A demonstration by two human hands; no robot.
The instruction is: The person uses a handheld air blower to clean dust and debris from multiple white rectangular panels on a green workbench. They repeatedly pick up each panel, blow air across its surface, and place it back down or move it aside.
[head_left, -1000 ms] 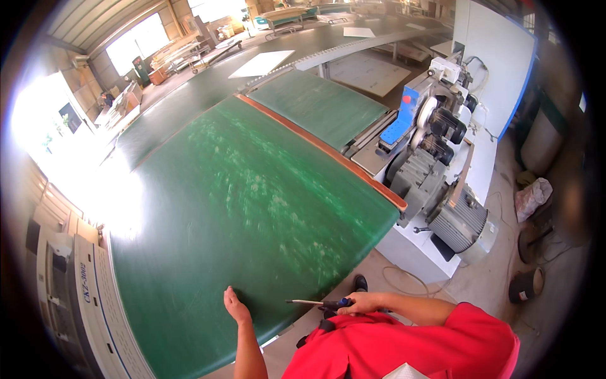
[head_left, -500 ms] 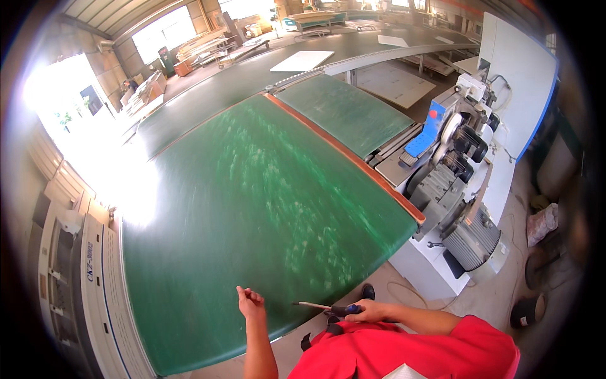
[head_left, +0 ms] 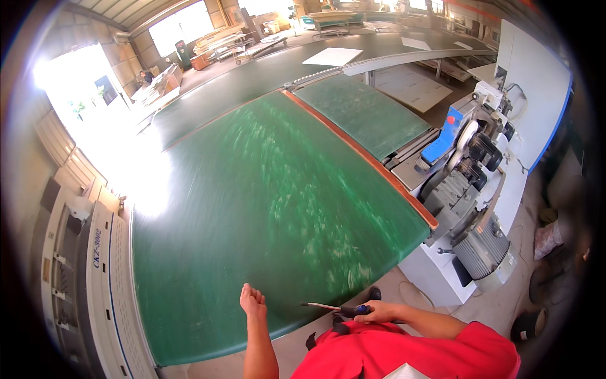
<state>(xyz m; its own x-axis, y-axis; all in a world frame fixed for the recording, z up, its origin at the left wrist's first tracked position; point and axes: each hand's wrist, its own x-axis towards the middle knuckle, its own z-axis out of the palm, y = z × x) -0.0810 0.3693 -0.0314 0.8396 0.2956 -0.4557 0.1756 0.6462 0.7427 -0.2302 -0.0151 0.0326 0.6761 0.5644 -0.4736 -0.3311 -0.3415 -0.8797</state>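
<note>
My right hand is closed around the dark handle of a thin-nozzled hand tool, perhaps a blow gun, held at my waist by the belt's near edge. I judge it light and stiff, with the slender nozzle its weaker part; the thick handle is the place to grip. The nozzle points left, out over the green conveyor belt.

My left hand is loosely curled with nothing visible in it, above the belt; I can't tell whether it touches.

The broadest room for moving is ahead over the belt, which looks smooth. The orange-red edge strip and grey motor bound my right, the white machine panel my left.
</note>
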